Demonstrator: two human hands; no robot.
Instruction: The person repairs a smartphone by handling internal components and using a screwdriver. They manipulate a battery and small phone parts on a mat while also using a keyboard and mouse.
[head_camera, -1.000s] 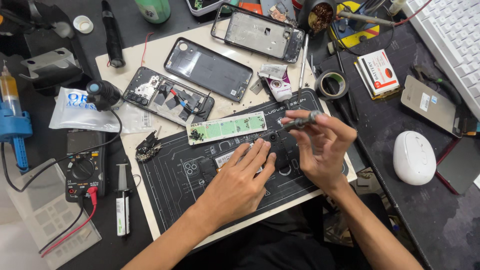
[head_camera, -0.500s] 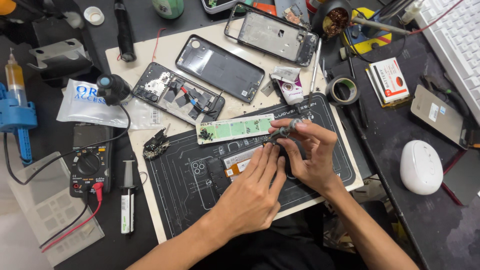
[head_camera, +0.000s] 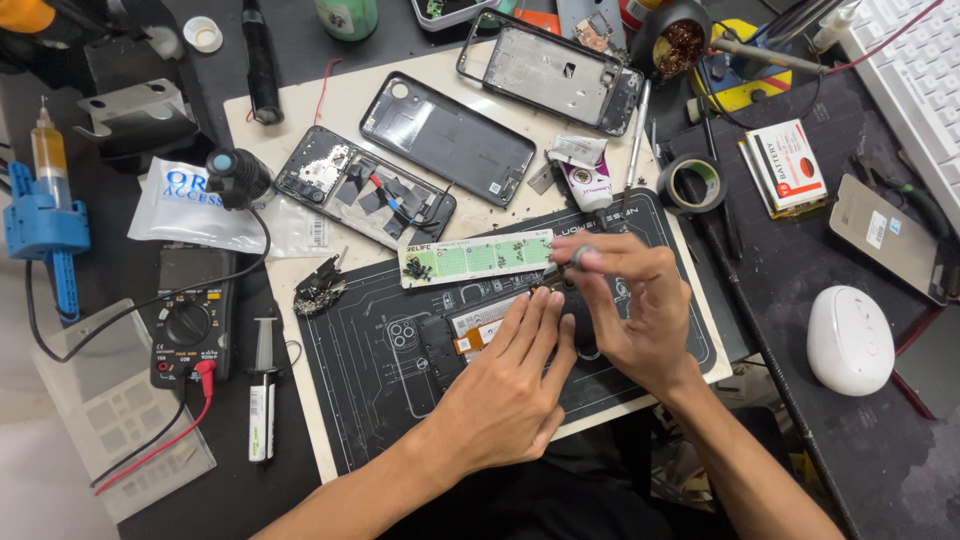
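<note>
Workpiece: small dark phone part (head_camera: 553, 300), on black repair mat (head_camera: 380, 400), just below green-and-white screw strip (head_camera: 475, 258); mostly hidden by fingers.
Right hand (head_camera: 635, 310): fingers pinched together on slim grey screwdriver (head_camera: 572, 262), tip angled down onto the part.
Left hand (head_camera: 505, 385): flat, fingers straight and side by side, fingertips pressing on the part; clamped on nothing.
Flex cable: orange ribbon (head_camera: 470, 343) showing beside left hand, on mat.
Done, judged: teardown well advanced. Phone body (head_camera: 362, 198) open, internals bare; back cover (head_camera: 447, 137) and frame (head_camera: 550, 72) set apart above mat.
Left, judged: part under the driver not yet freed or fixed; cannot tell which.
Surroundings: multimeter (head_camera: 190, 320) at left, tape roll (head_camera: 692, 183) and white mouse (head_camera: 850, 340) at right.
</note>
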